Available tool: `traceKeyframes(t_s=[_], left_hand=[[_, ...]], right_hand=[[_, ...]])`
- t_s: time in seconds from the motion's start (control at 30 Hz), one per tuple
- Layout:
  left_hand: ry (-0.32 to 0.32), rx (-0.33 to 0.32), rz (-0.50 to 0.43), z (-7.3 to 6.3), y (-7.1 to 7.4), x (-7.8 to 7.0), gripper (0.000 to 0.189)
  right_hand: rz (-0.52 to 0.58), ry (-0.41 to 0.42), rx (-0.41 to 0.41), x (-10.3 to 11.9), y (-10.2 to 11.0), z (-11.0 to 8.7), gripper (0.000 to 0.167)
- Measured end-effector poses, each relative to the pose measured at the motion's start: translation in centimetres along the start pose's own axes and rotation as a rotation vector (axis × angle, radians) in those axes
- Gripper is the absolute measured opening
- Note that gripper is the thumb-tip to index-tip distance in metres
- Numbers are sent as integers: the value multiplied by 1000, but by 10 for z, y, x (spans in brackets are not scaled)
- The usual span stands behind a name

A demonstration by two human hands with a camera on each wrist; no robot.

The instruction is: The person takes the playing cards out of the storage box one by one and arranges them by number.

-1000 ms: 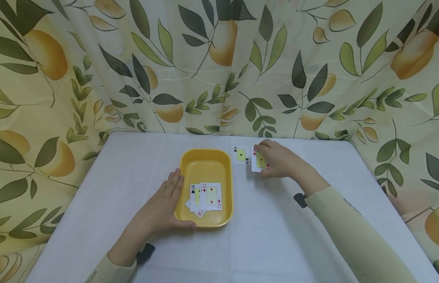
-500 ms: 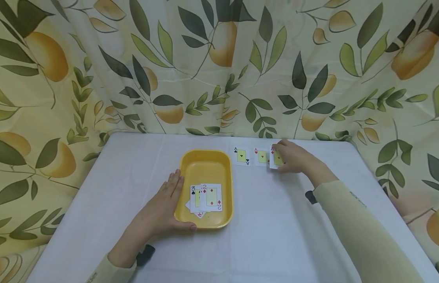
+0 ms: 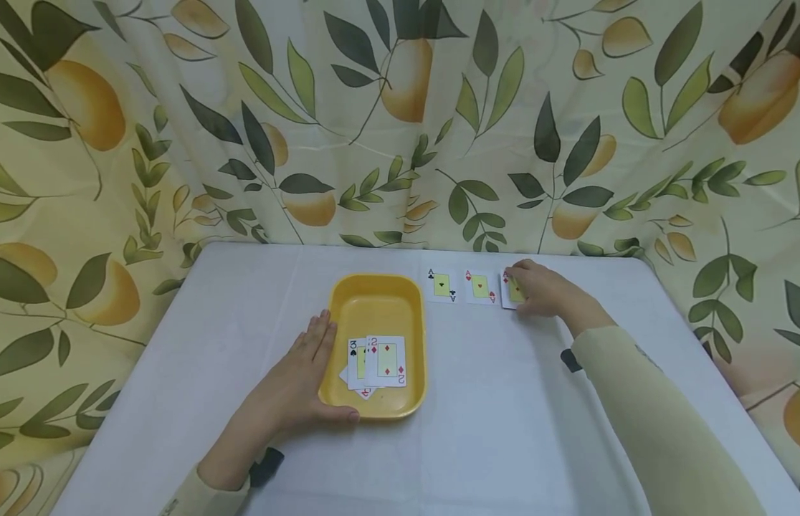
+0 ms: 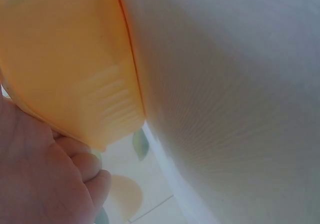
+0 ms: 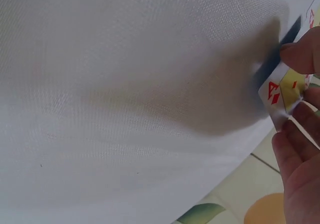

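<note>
Ace of diamonds (image 3: 514, 291) sits further right than half a second ago, clear of the ace of hearts (image 3: 480, 287).
Right hand (image 3: 550, 292) pinches it at the row's right end, far end of counter (image 3: 490, 430). Left hand (image 3: 290, 380), fingers straight, rests on yellow tray (image 3: 377, 299); two of diamonds (image 3: 391, 362) inside.

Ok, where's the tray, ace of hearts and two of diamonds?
Tray (image 3: 376, 313): head view, its bare floor.
Ace of hearts (image 3: 480, 287): head view, its middle.
Two of diamonds (image 3: 386, 361): head view, its middle.
</note>
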State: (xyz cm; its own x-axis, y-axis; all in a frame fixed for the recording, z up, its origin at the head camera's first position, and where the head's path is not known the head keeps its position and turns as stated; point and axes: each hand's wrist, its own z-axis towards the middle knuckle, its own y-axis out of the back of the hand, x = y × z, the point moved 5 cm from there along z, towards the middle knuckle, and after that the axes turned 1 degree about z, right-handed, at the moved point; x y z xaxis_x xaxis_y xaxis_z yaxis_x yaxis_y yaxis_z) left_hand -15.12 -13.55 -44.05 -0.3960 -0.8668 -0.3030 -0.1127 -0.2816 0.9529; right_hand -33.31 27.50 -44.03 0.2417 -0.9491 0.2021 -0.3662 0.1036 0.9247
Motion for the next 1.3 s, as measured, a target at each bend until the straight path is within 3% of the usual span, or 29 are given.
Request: traceKeyframes(t_s=[0.33,0.57,0.7,0.93,1.3], left_hand=[[10,11,-21,-1,1,-2,144],[24,30,-13,0,-1,0,144],[25,28,-14,-1,0,0,144],[9,8,-16,0,1,-1,144],[3,1,-22,-1,1,-1,144]], right_hand=[[23,-44,49,-9,-5,4,79],[22,-28,36,-2,-3,0,79],[31,21,2,9,1,-6,79],[46,102,-76,59,9,-19,84],[92,340,-155,155,13,-45,87]])
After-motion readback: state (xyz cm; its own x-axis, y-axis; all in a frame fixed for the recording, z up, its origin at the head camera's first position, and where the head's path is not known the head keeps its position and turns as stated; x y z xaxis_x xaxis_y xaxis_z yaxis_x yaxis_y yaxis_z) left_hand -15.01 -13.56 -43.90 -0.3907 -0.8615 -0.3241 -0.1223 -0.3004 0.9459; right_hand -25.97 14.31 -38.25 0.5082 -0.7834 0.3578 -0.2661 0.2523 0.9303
